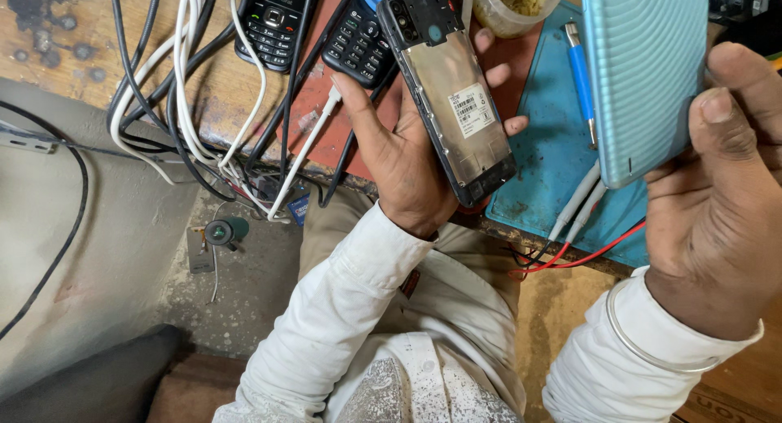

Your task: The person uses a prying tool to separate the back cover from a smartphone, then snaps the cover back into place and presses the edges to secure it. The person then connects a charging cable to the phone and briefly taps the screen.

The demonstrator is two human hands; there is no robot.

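Wooden worktop [220,89]: scarred, strewn with cables
Blue mat [554,162]: lies under a blue pen [580,77]
Right hand [717,211]: grips the pale blue back cover [643,73], tilted upright
Left hand [415,146]: cradles the opened phone [452,93] (back bared, camera end away)
Keypad phones [273,24]: two, beyond the left hand

The wooden desk [65,65] carried a blue mat [554,158], two keypad phones [273,24], tangled cables [183,89] and a blue pen [580,73].
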